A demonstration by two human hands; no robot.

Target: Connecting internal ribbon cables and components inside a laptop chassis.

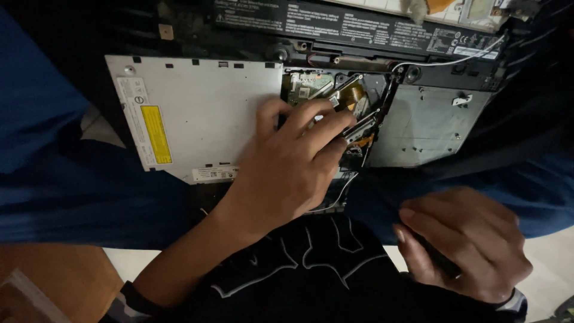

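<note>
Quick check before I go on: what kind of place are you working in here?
Probably an informal home spot, not a proper bench: the opened laptop rests on the person's lap over blue trousers, pale floor below. Left hand touches its insides; right hand holds a dark tool.

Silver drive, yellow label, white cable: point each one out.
silver drive (215, 113), head view, bare middle of its flat metal top.
yellow label (156, 134), head view, centre of the sticker.
white cable (460, 60), head view, its curved run by the battery.
</note>
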